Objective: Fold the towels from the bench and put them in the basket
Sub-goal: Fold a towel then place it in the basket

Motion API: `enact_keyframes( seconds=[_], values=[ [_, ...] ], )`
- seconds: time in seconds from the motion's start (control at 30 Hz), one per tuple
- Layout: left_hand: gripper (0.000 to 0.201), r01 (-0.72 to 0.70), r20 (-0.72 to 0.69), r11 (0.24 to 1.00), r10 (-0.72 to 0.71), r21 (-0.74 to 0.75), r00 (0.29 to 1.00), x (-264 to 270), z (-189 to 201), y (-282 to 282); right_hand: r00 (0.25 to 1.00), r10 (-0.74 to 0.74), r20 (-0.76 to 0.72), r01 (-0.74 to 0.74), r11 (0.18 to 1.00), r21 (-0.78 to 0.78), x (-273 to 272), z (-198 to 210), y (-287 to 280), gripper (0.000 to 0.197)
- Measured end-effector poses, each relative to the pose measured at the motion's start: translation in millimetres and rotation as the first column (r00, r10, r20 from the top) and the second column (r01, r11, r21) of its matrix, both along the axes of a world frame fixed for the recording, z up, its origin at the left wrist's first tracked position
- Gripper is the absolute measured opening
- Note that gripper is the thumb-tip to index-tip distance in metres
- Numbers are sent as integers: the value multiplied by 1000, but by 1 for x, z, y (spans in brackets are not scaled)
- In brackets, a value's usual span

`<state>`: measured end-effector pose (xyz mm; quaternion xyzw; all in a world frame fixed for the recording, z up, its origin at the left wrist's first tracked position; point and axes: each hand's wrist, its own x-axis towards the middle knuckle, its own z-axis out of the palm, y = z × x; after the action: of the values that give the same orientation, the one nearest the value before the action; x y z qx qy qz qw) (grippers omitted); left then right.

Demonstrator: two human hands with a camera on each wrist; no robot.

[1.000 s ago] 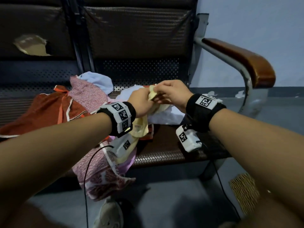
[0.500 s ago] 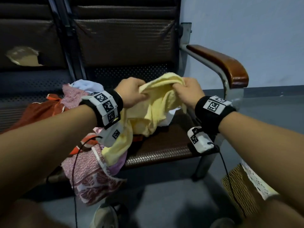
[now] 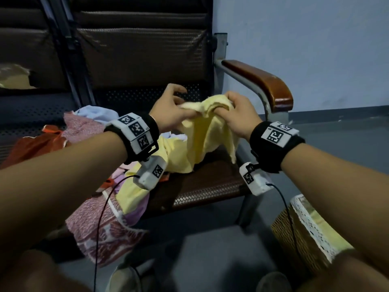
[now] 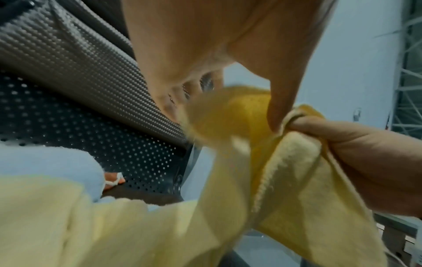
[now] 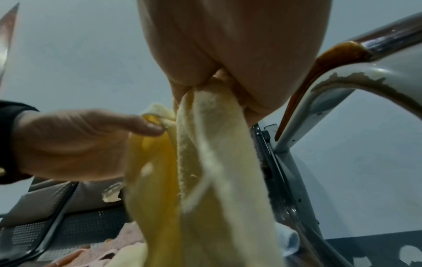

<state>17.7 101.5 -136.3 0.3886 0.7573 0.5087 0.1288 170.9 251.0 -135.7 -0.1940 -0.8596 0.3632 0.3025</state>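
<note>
A yellow towel [image 3: 202, 140] hangs over the brown bench seat [image 3: 210, 182], and both hands hold its bunched top edge. My left hand [image 3: 181, 106] pinches the left part of that edge with its thumb while the other fingers curl above it. My right hand [image 3: 227, 106] grips the right part in a closed fist. In the left wrist view the thumb [image 4: 274, 115] presses on the towel [image 4: 285, 171] beside the right hand [image 4: 354, 148]. In the right wrist view the towel [image 5: 205, 162] hangs from the right hand. The wicker basket [image 3: 294, 234] stands on the floor at the lower right.
More towels lie heaped on the bench at the left: a pink patterned one [image 3: 99, 224] hanging over the front edge, an orange-red one [image 3: 31, 144] and a light blue one [image 3: 94, 110]. A wooden armrest [image 3: 263, 81] rises just right of my hands. Cables hang from both wrists.
The hands lifted the yellow towel off the pile, spread it, then came closer together, bunching its top edge. The left fingers have lifted off the cloth.
</note>
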Motion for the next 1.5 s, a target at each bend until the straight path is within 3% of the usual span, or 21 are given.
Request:
enact_keyframes(
  seconds=[0.07, 0.13, 0.2, 0.3, 0.4, 0.43, 0.5, 0.57, 0.63, 0.73, 0.83, 0.9, 0.97, 1.0, 1.07, 1.1, 1.17, 1.27, 1.37, 1.43, 1.5],
  values=[
    [89, 100, -11, 989, -102, -105, 995, 3, -4, 5, 999, 29, -43, -31, 999, -41, -2, 3, -4, 13],
    [96, 211, 30, 946, -210, -245, 977, 9, -14, 8, 995, 19, -97, -32, 989, -142, -3, 5, -9, 7],
    [77, 258, 8, 883, -277, -392, 961, 13, -30, 7, 987, -15, -160, -26, 968, -251, -3, 8, -11, 9],
    [29, 129, -206, 802, -300, -583, 931, 11, -47, 1, 984, -97, -147, 46, 947, -319, 1, 10, -8, 18],
    [27, 69, -153, 891, -153, -449, 976, 5, -45, -3, 979, -197, 52, 204, 959, -195, 9, 4, 0, 5],
    [26, 51, -140, 930, -108, -363, 984, 5, -42, -3, 977, -175, 121, 193, 968, -158, 12, 1, 0, 20],
    [21, 66, -166, 972, -104, -224, 981, 12, -32, 1, 978, 22, 207, -7, 997, -72, 14, -5, -6, 67],
    [20, 147, -171, 975, -176, -167, 970, 24, -24, 5, 927, 178, 330, -205, 977, 50, 10, -8, -19, 88],
    [17, 181, -144, 970, -205, -161, 968, 33, -20, 11, 905, 145, 400, -226, 960, 166, 3, -11, -25, 68],
    [18, 105, -96, 985, -119, -138, 988, 30, -22, 12, 938, 49, 343, -125, 972, 201, -1, -8, -21, 21],
    [18, 72, -238, 960, -139, -270, 961, 13, -32, -3, 983, -57, 174, 41, 995, 94, 0, 1, -9, 21],
    [18, -19, -453, 853, -258, -522, 853, 1, -41, -18, 989, -128, 69, 129, 992, -9, 2, 8, 0, 24],
    [33, -156, -559, 754, -313, -638, 768, -13, -47, -29, 981, -179, 79, 183, 983, -33, 4, 9, 7, 25],
    [38, -184, -549, 753, -267, -632, 792, -18, -48, -31, 975, -187, 124, 192, 981, -33, 5, 7, 8, 25],
    [43, -114, -309, 842, -65, -528, 949, -19, -45, -31, 946, -170, 274, 176, 984, 2, 7, 0, 8, 28],
    [43, -91, -141, 902, 34, -422, 989, -16, -41, -27, 923, -157, 352, 153, 987, 39, 8, -5, 6, 30],
    [39, -108, 125, 968, 139, -225, 982, -7, -28, -19, 893, -126, 431, 86, 990, 111, 6, -10, -3, 37],
    [36, -138, 399, 990, 122, 13, 909, 8, -5, -9, 937, -37, 347, -25, 985, 170, 1, -8, -16, 34],
    [29, -160, 485, 975, 67, 153, 872, 16, 8, -2, 985, 7, 173, -40, 982, 187, -1, -6, -29, 16],
    [25, -190, 492, 964, 75, 188, 867, 17, 11, 1, 991, 76, 112, -99, 971, 217, 2, -6, -35, 30],
    [24, -224, 502, 953, 93, 206, 860, 13, 12, 1, 968, 172, 182, -217, 939, 266, 6, -7, -40, 37]
  ],
)
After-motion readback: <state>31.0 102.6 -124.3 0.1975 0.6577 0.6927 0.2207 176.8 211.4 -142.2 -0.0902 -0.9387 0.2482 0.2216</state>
